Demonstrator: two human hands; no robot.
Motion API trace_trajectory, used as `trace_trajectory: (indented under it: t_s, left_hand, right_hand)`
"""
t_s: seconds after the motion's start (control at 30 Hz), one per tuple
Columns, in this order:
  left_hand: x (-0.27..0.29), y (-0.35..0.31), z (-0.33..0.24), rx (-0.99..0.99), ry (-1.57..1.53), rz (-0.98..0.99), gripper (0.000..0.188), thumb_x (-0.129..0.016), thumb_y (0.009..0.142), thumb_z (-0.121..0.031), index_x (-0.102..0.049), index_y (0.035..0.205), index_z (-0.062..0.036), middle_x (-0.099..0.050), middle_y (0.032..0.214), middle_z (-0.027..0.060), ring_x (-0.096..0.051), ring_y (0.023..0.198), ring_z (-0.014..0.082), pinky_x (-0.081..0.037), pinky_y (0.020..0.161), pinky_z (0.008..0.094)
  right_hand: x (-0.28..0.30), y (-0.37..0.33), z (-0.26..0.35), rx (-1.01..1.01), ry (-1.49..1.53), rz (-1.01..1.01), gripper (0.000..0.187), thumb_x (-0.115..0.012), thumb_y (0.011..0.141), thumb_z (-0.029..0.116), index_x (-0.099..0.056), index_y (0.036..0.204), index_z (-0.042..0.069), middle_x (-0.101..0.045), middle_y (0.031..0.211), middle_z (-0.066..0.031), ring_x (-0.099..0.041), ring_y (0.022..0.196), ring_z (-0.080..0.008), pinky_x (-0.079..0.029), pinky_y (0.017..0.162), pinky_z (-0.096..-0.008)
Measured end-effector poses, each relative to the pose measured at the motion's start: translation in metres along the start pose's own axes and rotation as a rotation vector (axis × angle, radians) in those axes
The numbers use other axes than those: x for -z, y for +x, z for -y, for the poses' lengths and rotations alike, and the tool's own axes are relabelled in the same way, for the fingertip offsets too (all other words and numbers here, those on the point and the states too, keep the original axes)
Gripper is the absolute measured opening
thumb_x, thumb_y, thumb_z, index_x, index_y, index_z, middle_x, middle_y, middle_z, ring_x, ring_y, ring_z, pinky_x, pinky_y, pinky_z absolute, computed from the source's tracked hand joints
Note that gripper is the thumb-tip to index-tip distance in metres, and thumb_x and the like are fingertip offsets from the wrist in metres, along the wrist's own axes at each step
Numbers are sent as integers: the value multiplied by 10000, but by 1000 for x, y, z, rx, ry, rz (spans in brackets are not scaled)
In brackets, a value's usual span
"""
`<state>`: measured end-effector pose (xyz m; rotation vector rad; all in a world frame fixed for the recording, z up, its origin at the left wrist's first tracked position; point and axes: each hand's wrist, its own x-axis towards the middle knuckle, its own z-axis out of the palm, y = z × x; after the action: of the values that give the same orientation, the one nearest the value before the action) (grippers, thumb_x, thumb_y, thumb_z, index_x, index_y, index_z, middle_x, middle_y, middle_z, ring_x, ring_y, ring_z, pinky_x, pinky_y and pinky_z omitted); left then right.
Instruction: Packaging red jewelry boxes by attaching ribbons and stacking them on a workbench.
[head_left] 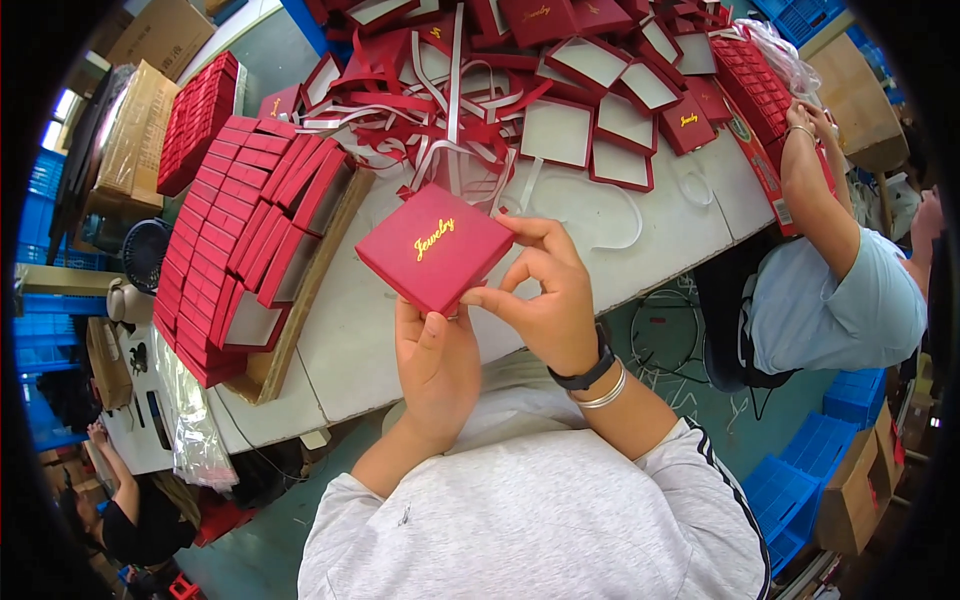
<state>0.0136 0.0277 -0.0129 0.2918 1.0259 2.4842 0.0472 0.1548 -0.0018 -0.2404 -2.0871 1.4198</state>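
Note:
Between my two hands, above the table's near edge, is a flat square red gift box (400, 250) with gold script across its top. My left hand (437, 365) grips it from below at its near corner, thumb against the side. The fingers under the box are hidden. My right hand (548, 290) holds the box's right side, with the thumb at the lower edge and a fingertip at the right corner. Beyond the box lies a tangle of red and white ribbons (420, 105). Open box halves with white insides (556, 133) are heaped behind and to the right.
Stacked red boxes (215, 230) fill a cardboard tray (290, 350) on the left of the white table (345, 345). A black fan (147, 255) stands beyond them. Another person (840, 290) works at the right, near more red boxes (752, 85). Blue crates (800, 470) sit lower right.

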Motion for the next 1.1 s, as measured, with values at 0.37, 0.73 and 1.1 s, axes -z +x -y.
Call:
trace_trajectory:
  t_s: [0.37, 0.73, 1.1]
  left_hand:
    - [5, 2, 2, 123, -246, -9, 420, -551, 919, -293, -439, 1258, -73, -528, 1250, 32, -453, 1200, 151, -266, 1090, 353]
    - [9, 2, -1, 235, -484, -33, 329, -463, 960, -308, -541, 1184, -80, -596, 1191, 48, -509, 1169, 174, -337, 1059, 374]
    - [76, -23, -53, -10, 155, 191, 812, -836, 648, -289, -447, 1324, -65, -544, 1249, 93, -538, 1130, 225, -441, 934, 368]
  right_hand:
    - [2, -3, -7, -76, 96, -136, 271, -800, 656, 104, -540, 706, 48, -573, 1073, -134, -562, 975, -253, -451, 820, -319]
    - [-6, -5, -2, -80, 193, -136, 521, -784, 697, 137, -513, 1126, 17, -526, 1067, -101, -517, 1019, -204, -422, 878, -309]
    - [-22, 6, 1, -355, 981, 514, 689, -657, 860, 279, -290, 1371, -1, -503, 1216, -134, -498, 1156, -221, -358, 1011, -356]
